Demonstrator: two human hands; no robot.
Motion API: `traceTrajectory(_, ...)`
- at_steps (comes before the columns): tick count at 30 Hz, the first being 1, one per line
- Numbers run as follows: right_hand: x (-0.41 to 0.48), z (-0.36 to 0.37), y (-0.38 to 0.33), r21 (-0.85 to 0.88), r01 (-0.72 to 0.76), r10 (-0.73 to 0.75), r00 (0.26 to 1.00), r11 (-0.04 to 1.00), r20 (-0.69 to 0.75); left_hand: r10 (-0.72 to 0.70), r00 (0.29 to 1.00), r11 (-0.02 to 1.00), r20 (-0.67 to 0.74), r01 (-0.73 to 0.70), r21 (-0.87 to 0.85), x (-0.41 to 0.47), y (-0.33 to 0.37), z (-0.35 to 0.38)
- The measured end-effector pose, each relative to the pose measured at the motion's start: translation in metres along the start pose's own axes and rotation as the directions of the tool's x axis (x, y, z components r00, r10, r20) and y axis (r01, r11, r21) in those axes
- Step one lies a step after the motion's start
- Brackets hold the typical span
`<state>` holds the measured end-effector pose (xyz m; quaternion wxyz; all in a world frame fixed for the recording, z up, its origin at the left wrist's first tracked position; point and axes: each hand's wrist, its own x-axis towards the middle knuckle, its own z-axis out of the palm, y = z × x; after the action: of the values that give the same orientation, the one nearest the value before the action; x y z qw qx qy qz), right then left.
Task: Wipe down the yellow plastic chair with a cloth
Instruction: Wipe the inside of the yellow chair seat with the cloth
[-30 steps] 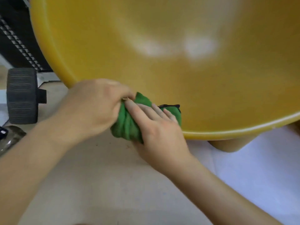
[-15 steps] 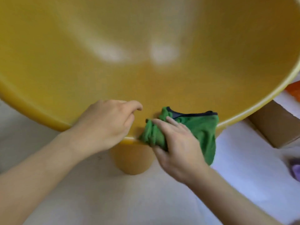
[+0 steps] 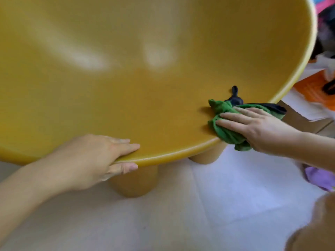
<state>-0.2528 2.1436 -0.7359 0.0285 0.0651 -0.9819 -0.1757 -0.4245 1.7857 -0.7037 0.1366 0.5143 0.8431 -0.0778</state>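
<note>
Right fingers [image 3: 233,115]: straight, spread a little, lying flat on the cloth [image 3: 226,132]. No curl visible; the right hand [image 3: 257,129] presses, palm down. The cloth is green with a dark edge, bunched under the palm, and lies on the near right part of the seat. Its lower fold hangs over the rim.

Left fingers [image 3: 126,146]: laid straight on top of the seat at its near rim, with the thumb [image 3: 125,167] under the rim. The left hand [image 3: 87,160] thus pinches the rim between fingers and thumb.

Chair [image 3: 126,78]: yellow, glossy, fills most of the view. Two round legs [image 3: 134,182] show below the rim, standing on a pale floor [image 3: 217,205].

Right edge: a purple rag [image 3: 319,178] on the floor and an orange thing [image 3: 311,87], blurred.
</note>
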Motion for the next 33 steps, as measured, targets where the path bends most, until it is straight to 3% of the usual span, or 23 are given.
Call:
traceTrajectory(2,0.001,-0.003,0.024,0.086,-0.121,0.108,0.984,0.989,0.141,0.01,1.0,0.998,-0.019,-0.009,0.058,0.005,0.011,0.004)
traceTrajectory(4,0.013,-0.008,0.012,0.221,-0.308,0.271,0.945,0.925,0.183,0.047,0.995,0.986,-0.093,-0.031,0.167,0.014,0.02,0.014)
traceTrajectory(6,0.025,-0.014,-0.028,0.342,-0.388,0.342,0.921,0.856,0.189,0.102,0.975,0.972,-0.198,-0.055,0.229,0.019,0.022,0.019)
traceTrajectory(9,0.045,-0.032,-0.119,0.52,-0.236,0.216,0.971,0.821,0.1,0.14,0.941,0.963,-0.307,-0.057,0.264,0.023,0.026,0.014)
traceTrajectory(11,0.052,-0.055,-0.162,0.692,-0.149,0.17,0.985,0.706,0.038,0.133,0.948,0.978,-0.288,-0.078,0.193,0.023,0.034,0.006)
traceTrajectory(13,0.053,-0.072,-0.164,0.864,-0.152,0.197,0.978,0.479,0.063,0.046,0.984,0.996,-0.174,-0.031,0.086,0.021,0.034,0.0)
traceTrajectory(16,0.04,-0.085,-0.13,0.974,-0.225,0.153,0.964,0.025,0.219,0.001,0.99,0.951,-0.142,-0.044,-0.305,0.016,0.039,-0.015)
traceTrajectory(19,0.029,-0.094,-0.105,0.929,-0.189,0.149,0.958,-0.318,0.246,-0.072,0.986,0.75,-0.15,-0.045,-0.66,0.011,0.057,-0.04)
traceTrajectory(21,0.03,-0.1,-0.092,0.889,-0.116,0.197,0.955,-0.443,0.223,-0.087,0.993,0.522,-0.081,-0.023,-0.853,0.015,0.073,-0.058)
traceTrajectory(22,0.031,-0.104,-0.085,0.903,-0.08,0.244,0.949,-0.423,0.198,-0.102,0.992,0.425,-0.081,-0.03,-0.905,0.02,0.081,-0.066)
traceTrajectory(25,0.035,-0.12,-0.069,0.997,-0.009,0.282,0.959,-0.078,0.031,-0.231,0.944,0.189,-0.235,-0.194,-0.963,0.034,0.106,-0.089)
traceTrajectory(26,0.034,-0.122,-0.062,0.999,0.006,0.261,0.965,-0.037,0.003,-0.27,0.92,0.123,-0.284,-0.26,-0.958,0.038,0.111,-0.094)
traceTrajectory(30,0.016,-0.127,-0.025,0.986,-0.092,0.242,0.962,-0.135,0.123,-0.367,0.871,-0.176,-0.327,-0.411,-0.895,0.036,0.113,-0.097)
traceTrajectory(31,0.013,-0.127,-0.017,0.983,-0.128,0.198,0.968,-0.129,0.152,-0.373,0.868,-0.215,-0.328,-0.425,-0.879,0.033,0.11,-0.095)
traceTrajectory(33,0.008,-0.128,-0.008,0.985,-0.155,0.113,0.98,-0.071,0.162,-0.339,0.881,-0.201,-0.329,-0.41,-0.89,0.026,0.104,-0.096)
